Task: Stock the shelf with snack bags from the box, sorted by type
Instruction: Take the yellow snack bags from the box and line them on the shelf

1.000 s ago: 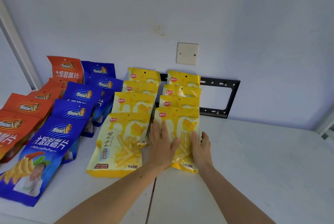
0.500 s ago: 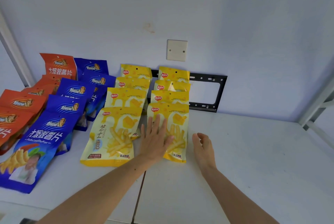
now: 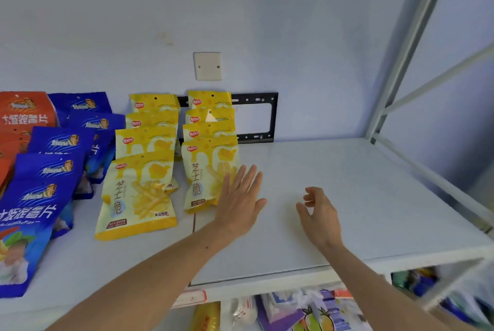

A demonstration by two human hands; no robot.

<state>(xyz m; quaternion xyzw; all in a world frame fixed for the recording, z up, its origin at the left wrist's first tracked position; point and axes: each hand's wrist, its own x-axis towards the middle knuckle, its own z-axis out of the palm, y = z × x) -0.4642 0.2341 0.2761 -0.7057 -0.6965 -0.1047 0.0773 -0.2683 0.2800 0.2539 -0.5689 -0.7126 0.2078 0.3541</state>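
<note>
Left hand point(image 3: 240, 198) flat, fingers spread, overlapping right edge of nearest yellow bag point(image 3: 207, 173) in right yellow row. Right hand point(image 3: 318, 213) loosely curled, holding nothing, above bare shelf point(image 3: 361, 197) right of bags. Blue bags point(image 3: 40, 197), orange bags point(image 3: 24, 114) far left.

Left hand point(image 3: 242, 203), fingers straight, at right edge of front yellow snack bag point(image 3: 207, 174) in right-hand yellow row. Right hand point(image 3: 319, 214), fingers loosely curled, holding nothing, above bare white shelf point(image 3: 361, 197). Second yellow row point(image 3: 141, 183) alongside; blue bags point(image 3: 42, 197) and orange bags point(image 3: 24, 114) further left.
</note>
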